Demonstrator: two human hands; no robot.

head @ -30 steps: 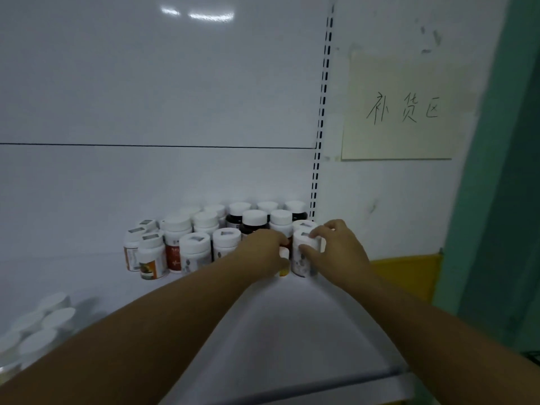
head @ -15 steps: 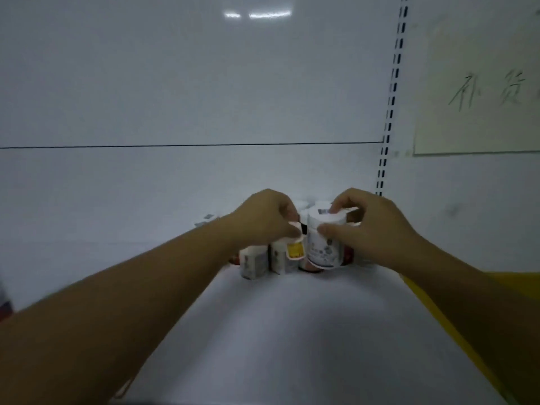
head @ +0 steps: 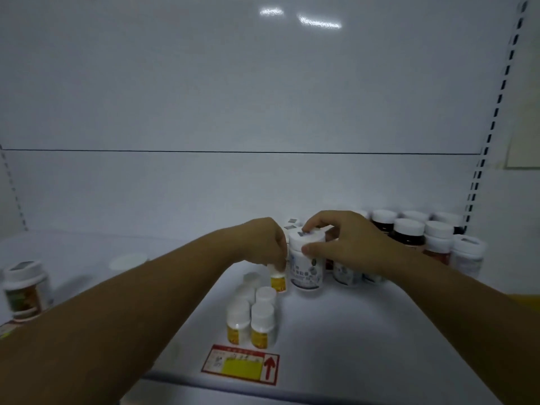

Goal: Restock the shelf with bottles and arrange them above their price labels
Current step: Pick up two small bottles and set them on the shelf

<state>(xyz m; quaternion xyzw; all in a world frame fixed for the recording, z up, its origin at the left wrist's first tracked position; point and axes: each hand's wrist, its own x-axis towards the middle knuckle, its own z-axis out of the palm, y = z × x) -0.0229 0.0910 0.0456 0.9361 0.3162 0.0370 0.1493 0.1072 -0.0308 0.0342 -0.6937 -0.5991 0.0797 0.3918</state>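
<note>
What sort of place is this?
Likely a pharmacy or shop: a white shelf with slotted uprights, a red price label at its front edge, and rows of capped bottles, some above that label.

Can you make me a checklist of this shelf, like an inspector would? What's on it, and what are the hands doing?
Surface: white shelf; price label on its front edge.
Job's things: small yellow-labelled bottles lined up behind the label; big white bottle; dark bottles at back right.
Clutter: lone bottle at far left.
Hands: left hand pinches a held small bottle; right hand grips the big white bottle at its cap.
Cables: nothing seen.
Surroundings: white back panel, slotted upright, paper note on the right.
</note>
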